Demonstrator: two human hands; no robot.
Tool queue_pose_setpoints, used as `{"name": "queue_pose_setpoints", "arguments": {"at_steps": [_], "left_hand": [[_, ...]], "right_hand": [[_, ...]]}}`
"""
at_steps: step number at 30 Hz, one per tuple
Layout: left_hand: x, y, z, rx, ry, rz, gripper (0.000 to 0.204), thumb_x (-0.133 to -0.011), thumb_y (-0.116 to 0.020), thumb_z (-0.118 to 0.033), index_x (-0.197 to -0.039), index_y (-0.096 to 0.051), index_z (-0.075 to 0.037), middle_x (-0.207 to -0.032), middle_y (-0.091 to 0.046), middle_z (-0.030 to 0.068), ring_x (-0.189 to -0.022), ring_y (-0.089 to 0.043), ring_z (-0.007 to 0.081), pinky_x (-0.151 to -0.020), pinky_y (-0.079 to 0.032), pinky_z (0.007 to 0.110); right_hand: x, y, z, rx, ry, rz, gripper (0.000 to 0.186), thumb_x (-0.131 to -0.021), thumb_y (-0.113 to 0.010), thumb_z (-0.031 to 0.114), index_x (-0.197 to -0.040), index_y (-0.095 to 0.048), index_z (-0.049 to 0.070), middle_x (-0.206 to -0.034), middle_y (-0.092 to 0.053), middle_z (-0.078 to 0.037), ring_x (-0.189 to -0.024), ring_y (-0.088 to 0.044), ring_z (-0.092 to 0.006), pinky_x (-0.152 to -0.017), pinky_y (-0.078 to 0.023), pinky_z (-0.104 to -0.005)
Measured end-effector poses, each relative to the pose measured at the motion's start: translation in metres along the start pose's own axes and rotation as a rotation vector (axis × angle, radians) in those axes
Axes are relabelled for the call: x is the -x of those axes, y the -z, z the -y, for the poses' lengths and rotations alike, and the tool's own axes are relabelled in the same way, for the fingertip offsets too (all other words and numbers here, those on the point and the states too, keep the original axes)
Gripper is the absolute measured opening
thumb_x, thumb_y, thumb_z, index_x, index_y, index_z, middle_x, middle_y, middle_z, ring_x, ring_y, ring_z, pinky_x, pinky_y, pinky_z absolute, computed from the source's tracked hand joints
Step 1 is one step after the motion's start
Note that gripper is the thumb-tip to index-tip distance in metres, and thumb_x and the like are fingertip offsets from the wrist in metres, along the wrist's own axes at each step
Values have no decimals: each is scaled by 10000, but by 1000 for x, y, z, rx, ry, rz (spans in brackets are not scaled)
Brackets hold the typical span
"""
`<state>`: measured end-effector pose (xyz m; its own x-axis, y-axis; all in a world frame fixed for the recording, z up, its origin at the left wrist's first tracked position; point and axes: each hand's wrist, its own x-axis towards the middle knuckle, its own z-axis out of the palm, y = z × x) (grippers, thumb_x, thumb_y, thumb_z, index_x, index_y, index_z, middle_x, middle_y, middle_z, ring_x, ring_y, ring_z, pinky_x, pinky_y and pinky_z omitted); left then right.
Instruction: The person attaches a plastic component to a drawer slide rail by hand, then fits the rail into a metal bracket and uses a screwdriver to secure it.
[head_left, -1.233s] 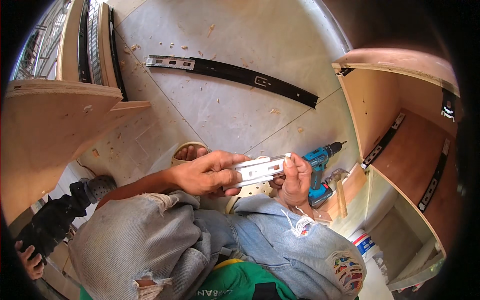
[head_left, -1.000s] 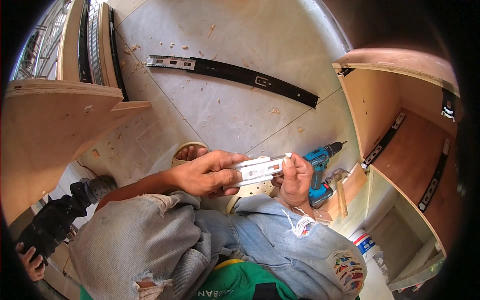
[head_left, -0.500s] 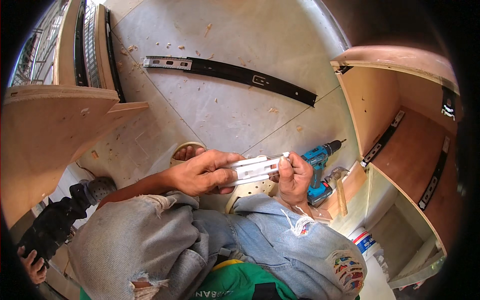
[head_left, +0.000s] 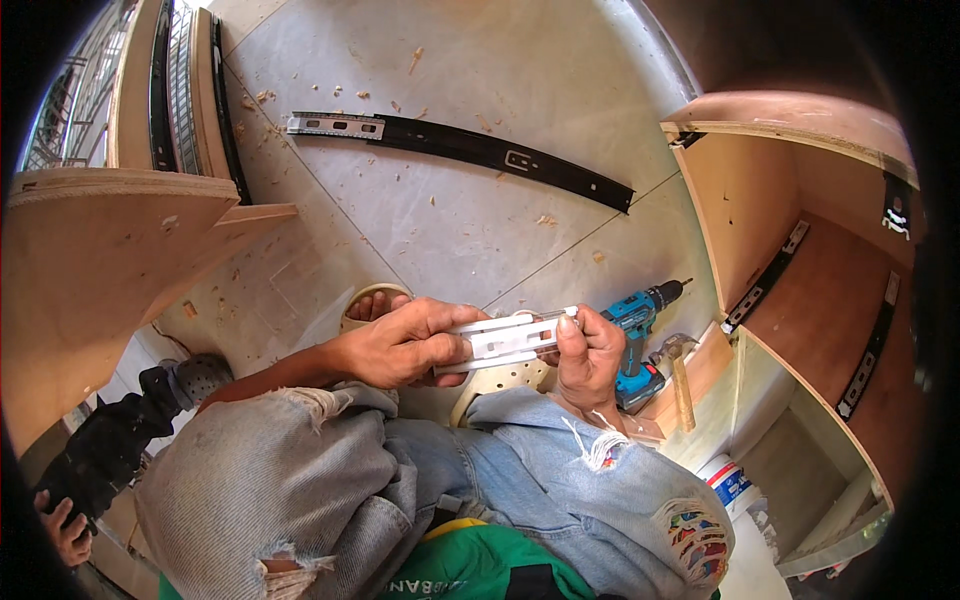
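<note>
In front of my knees I hold a white slotted fitting (head_left: 497,343), long and narrow, with rod-like side pieces. Its exact kind I cannot make out. Closed around its left end is my left hand (head_left: 405,345), thumb on top. My right hand (head_left: 588,352) grips the other end, its thumb pressed near the tip and the other fingers partly hidden behind. Beyond my hands, a black drawer slide (head_left: 460,150) with a silver end lies across the tiled floor.
A blue cordless drill (head_left: 632,335) and a hammer (head_left: 682,385) lie right of my hand. Wooden cabinets stand at right (head_left: 775,260) and left (head_left: 120,260), with slides attached. Wood shavings dot the floor (head_left: 400,60). Another person's hand (head_left: 65,530) shows at lower left.
The white fitting has turned slightly in my fingers. Both hands keep their grip and nearly the same place; the things on the floor have not moved.
</note>
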<state>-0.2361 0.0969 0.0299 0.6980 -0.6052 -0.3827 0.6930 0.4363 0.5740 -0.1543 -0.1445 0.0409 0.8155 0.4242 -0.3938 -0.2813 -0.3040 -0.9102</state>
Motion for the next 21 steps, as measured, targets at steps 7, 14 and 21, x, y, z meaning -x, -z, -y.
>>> {"name": "queue_pose_setpoints", "arguments": {"at_steps": [7, 14, 21], "left_hand": [[1, -1, 1, 4, -19, -9, 414, -999, -454, -182, -1370, -448, 1, -740, -535, -27, -575, -428, 35, -510, -338, 195], [4, -4, -9, -18, 11, -40, 392, -1004, -457, -198, -1342, -464, -1, -735, -534, -29, -538, -425, 39, -469, -324, 197], [7, -8, -21, 103, 77, -93, 376, -995, -465, -194, -1318, -471, -1, -700, -517, -36, -518, -424, 40, -447, -314, 194]], "right_hand": [[-5, 0, 2, 5, 28, -8, 409, -963, -589, 229, -643, -411, 46, -565, -400, 38, -559, -324, -32, -460, -275, -244], [-6, -2, 10, -123, -32, 24, 334, -966, -591, 215, -700, -500, 34, -602, -513, 15, -553, -454, -35, -477, -369, -215], [-12, 17, -7, -109, -221, -168, 243, -1016, -432, 179, -936, -556, -15, -711, -551, -27, -524, -430, -54, -495, -412, -207]]}}
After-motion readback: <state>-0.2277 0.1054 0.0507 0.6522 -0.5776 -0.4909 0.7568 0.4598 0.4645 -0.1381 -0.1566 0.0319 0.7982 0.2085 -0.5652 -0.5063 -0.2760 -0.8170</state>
